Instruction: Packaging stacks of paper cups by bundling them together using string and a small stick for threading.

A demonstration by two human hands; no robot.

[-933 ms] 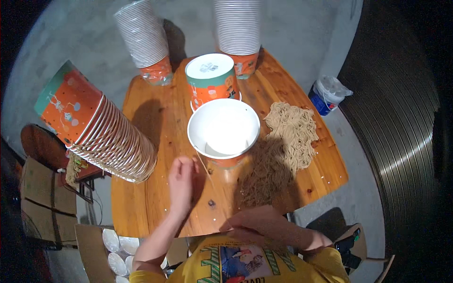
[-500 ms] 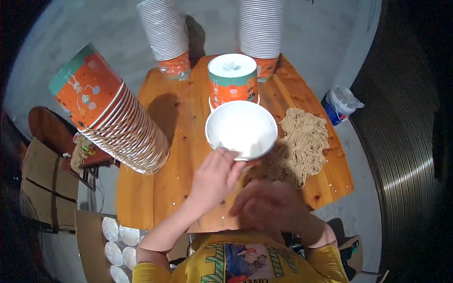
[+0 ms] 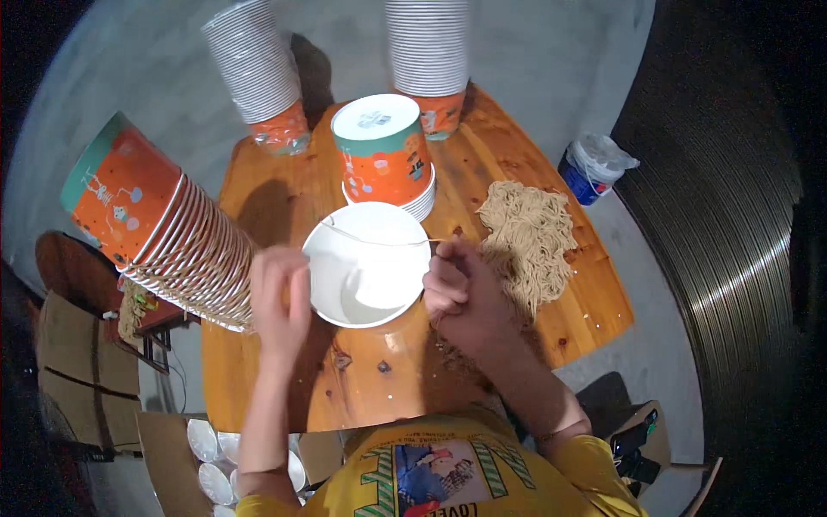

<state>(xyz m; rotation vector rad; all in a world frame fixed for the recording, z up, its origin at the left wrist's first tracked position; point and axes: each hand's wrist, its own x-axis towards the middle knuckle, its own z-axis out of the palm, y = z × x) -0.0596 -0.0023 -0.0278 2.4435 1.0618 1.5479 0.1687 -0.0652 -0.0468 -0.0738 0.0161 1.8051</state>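
Note:
A white-lined paper bucket (image 3: 368, 302) stands mouth up before me on the table. A thin pale cord (image 3: 379, 244) stretches across its mouth from the far left rim to my right hand (image 3: 465, 289), which is closed on its end. My left hand (image 3: 280, 302) is beside the bucket's left rim, fingers bent and thumb apart; whether it touches the rim is unclear. A heap of beige cords (image 3: 530, 246) lies to the right. Behind the bucket are upside-down orange and green paper buckets (image 3: 383, 164), nested together.
On the left leans a tall nested stack of orange buckets (image 3: 146, 207) with cords along it. Two wrapped bucket stacks (image 3: 254, 65) stand at the table's (image 3: 345, 401) far edge. A blue and white pail (image 3: 594, 168) is on the floor at right. White lids (image 3: 207, 439) fill a carton below.
The bucket has moved left and nearer, now more upright. My hands have spread to either side of it, and the cord now spans its mouth. The view has shifted right.

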